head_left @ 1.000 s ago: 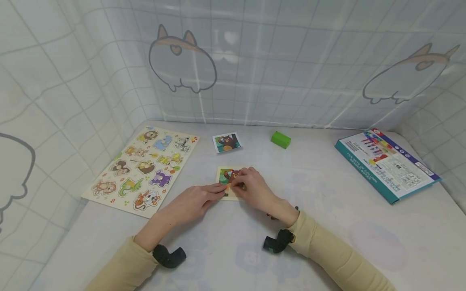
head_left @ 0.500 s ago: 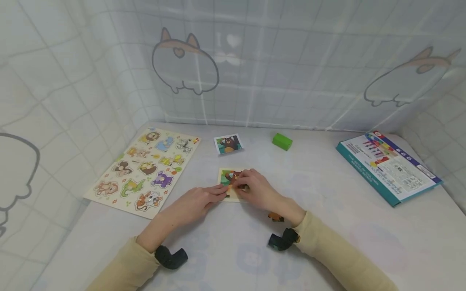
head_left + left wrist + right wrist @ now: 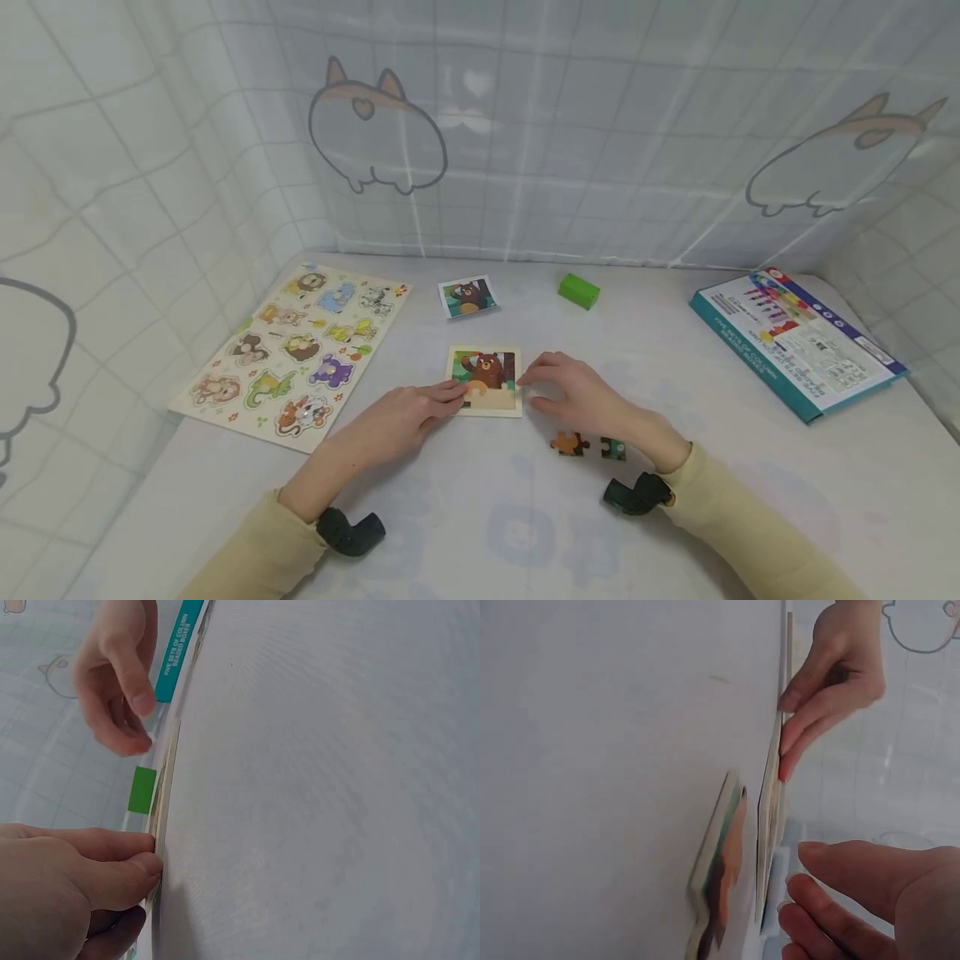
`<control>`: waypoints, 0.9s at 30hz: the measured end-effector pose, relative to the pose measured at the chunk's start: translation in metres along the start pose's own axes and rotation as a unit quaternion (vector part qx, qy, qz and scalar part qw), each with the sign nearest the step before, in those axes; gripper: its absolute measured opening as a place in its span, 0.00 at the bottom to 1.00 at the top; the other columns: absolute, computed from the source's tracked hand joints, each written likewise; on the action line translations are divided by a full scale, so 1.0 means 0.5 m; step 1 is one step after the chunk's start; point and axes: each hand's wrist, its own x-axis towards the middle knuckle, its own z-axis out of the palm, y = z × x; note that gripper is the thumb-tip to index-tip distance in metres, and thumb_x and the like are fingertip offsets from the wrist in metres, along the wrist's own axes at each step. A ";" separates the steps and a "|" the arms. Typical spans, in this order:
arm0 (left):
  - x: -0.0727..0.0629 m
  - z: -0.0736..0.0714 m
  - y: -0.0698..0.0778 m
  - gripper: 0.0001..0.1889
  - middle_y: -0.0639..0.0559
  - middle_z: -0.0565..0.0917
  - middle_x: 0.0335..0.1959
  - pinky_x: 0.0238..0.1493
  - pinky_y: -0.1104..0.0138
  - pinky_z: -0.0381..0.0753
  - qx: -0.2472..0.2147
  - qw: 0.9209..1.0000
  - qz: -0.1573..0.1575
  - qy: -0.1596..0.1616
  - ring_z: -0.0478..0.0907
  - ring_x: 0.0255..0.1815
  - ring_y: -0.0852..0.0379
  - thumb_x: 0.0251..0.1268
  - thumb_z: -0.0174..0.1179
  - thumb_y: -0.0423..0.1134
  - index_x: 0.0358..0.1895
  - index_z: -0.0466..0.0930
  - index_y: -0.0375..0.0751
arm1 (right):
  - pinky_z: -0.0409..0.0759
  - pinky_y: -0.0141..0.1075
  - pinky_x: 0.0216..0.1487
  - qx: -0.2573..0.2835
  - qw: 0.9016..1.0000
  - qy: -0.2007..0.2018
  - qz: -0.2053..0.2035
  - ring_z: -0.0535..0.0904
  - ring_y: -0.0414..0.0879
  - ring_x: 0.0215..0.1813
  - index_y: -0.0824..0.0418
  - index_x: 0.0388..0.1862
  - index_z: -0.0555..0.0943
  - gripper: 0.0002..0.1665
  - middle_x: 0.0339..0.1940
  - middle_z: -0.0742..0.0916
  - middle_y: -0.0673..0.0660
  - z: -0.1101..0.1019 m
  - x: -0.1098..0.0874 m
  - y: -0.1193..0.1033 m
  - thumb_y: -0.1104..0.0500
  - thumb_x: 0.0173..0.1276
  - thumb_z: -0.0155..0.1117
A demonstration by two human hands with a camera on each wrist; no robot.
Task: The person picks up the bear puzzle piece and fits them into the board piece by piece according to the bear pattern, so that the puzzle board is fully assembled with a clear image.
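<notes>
A small wooden jigsaw puzzle (image 3: 486, 379) of a brown bear lies flat on the table, pale wood showing along its lower part. My left hand (image 3: 411, 417) holds its left edge, thumb and fingers pinching the board in the left wrist view. Just off the right edge is my right hand (image 3: 577, 396), its fingers loosely bent and apart with nothing between them. Below that hand lie an orange puzzle piece (image 3: 570, 444) and a dark green puzzle piece (image 3: 612, 448). The right wrist view shows one loose piece (image 3: 718, 866) close up.
Behind the puzzle lie a bear picture card (image 3: 468, 297) and a green block (image 3: 579, 291). An animal peg board (image 3: 300, 354) rests at the left. A flat teal-edged box (image 3: 798, 342) lies at the right. Patterned cloth walls (image 3: 570, 150) surround the table.
My right hand has drawn back to the right from over the puzzle, uncovering more of the bear and the two loose pieces. My left hand stays at the left edge.
</notes>
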 end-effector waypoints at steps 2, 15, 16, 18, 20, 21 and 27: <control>-0.001 0.000 0.001 0.21 0.53 0.69 0.74 0.70 0.54 0.72 0.001 1.000 0.001 0.001 0.67 0.74 0.51 0.73 0.58 0.32 0.67 0.76 0.43 | 0.82 0.47 0.56 0.011 1.000 0.004 0.000 0.80 0.49 0.54 0.60 0.52 0.85 0.14 0.49 0.84 0.53 -0.005 -0.014 0.008 0.64 0.67 0.68; -0.003 0.000 0.000 0.22 0.52 0.70 0.74 0.70 0.54 0.72 0.011 1.000 0.012 0.002 0.67 0.74 0.50 0.71 0.58 0.29 0.67 0.76 0.42 | 0.82 0.42 0.53 0.015 1.000 0.015 0.018 0.79 0.43 0.52 0.52 0.49 0.86 0.15 0.48 0.83 0.46 -0.025 -0.095 0.064 0.55 0.64 0.74; -0.003 0.000 0.000 0.22 0.51 0.70 0.74 0.70 0.54 0.72 0.011 1.000 0.012 0.002 0.67 0.74 0.50 0.71 0.58 0.29 0.67 0.76 0.42 | 0.82 0.41 0.54 0.019 1.000 0.015 0.017 0.78 0.43 0.53 0.52 0.49 0.86 0.14 0.48 0.83 0.45 -0.025 -0.100 0.066 0.55 0.63 0.74; -0.003 0.000 0.000 0.22 0.52 0.69 0.74 0.70 0.54 0.72 0.010 1.000 0.013 0.002 0.66 0.74 0.50 0.72 0.57 0.29 0.67 0.76 0.42 | 0.81 0.40 0.55 0.025 1.000 0.013 0.013 0.77 0.41 0.53 0.51 0.47 0.86 0.14 0.48 0.83 0.44 -0.024 -0.106 0.071 0.53 0.62 0.75; -0.003 0.000 -0.001 0.21 0.52 0.69 0.74 0.70 0.53 0.71 0.008 1.000 0.012 0.005 0.66 0.74 0.50 0.72 0.57 0.30 0.67 0.76 0.42 | 0.80 0.39 0.56 0.035 0.999 0.005 0.010 0.76 0.40 0.53 0.48 0.44 0.86 0.13 0.48 0.82 0.43 -0.023 -0.107 0.072 0.51 0.61 0.76; -0.004 0.000 -0.001 0.21 0.52 0.69 0.74 0.70 0.53 0.71 0.006 1.000 0.010 0.006 0.66 0.74 0.50 0.72 0.57 0.30 0.67 0.76 0.42 | 0.79 0.39 0.57 0.041 0.999 0.000 0.010 0.75 0.40 0.54 0.47 0.43 0.86 0.12 0.48 0.81 0.42 -0.023 -0.107 0.073 0.50 0.60 0.77; -0.003 -0.001 0.001 0.21 0.53 0.70 0.74 0.70 0.54 0.72 0.005 1.000 0.008 0.008 0.67 0.74 0.50 0.72 0.57 0.30 0.66 0.76 0.43 | 0.75 0.39 0.58 0.058 0.997 -0.037 0.029 0.70 0.42 0.56 0.41 0.36 0.85 0.15 0.48 0.78 0.41 -0.021 -0.108 0.074 0.44 0.52 0.81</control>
